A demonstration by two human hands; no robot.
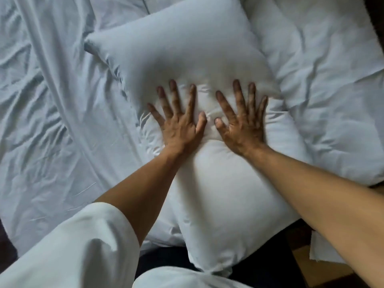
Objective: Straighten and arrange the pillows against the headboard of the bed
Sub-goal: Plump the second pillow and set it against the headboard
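A plump white pillow (187,50) lies diagonally on the bed, running from the upper middle down to the near edge. My left hand (178,119) and my right hand (241,119) both press flat on its middle, fingers spread, palms down, sinking a dent into it. Neither hand grips anything. A second white pillow (324,84) lies to the right, partly under the first one. No headboard can be made out in this view.
A wrinkled pale sheet (52,113) covers the bed to the left. Dark floor (270,258) shows beyond the bed's near edge at the bottom, with a scrap of white cloth (320,250) at lower right. My white sleeve (72,250) fills the lower left.
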